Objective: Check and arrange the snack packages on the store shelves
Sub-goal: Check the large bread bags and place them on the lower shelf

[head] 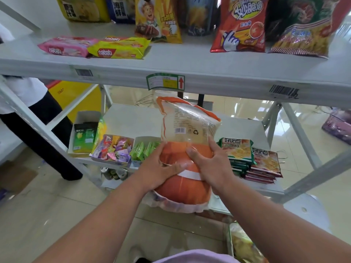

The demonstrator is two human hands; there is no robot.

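I hold an orange snack bag (187,133) upright in front of the lower shelf (133,118), its back side with barcode facing me. My left hand (161,168) grips its lower left side, thumb across the front. From the right, my right hand (210,166) grips the same bag, fingers curled around it. On the upper shelf (190,65) lie a pink wafer pack (66,47) and a yellow wafer pack (119,48), with a yellow chips bag (157,19), a red corn snack bag (241,25) and a dark noodle-snack bag (303,27) leaning behind.
The lower shelf carries a box with a green pack (84,137), a tray of wrapped candies (114,149), a tray of green sachets (144,149) and stacked cracker packs (252,160). A person's legs (43,133) stand at the left. Another snack bag (245,243) lies below near the floor.
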